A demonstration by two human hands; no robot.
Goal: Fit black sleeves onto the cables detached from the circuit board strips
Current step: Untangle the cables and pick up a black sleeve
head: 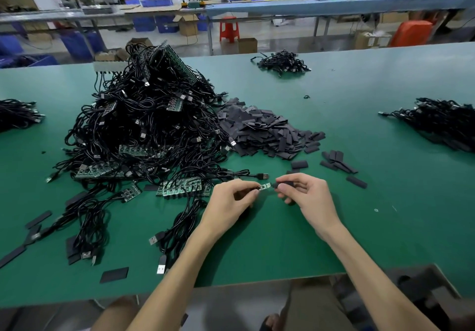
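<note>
My left hand (231, 199) pinches a black cable at its small green circuit board end (265, 186), which points right. My right hand (305, 194) pinches a black sleeve (285, 183) just right of that board tip, mouth facing it; the two are close but apart. A big heap of black cables with green circuit board strips (144, 130) rises to the left on the green table (282, 240). Beside it lies a pile of loose black sleeves (264, 130).
Smaller bundles of black cables lie at the far middle (282, 62), the right (442, 122) and the left edge (15, 113). Stray sleeves (339, 162) and USB plugs (162, 264) are scattered near the front. The table edge runs just below my forearms.
</note>
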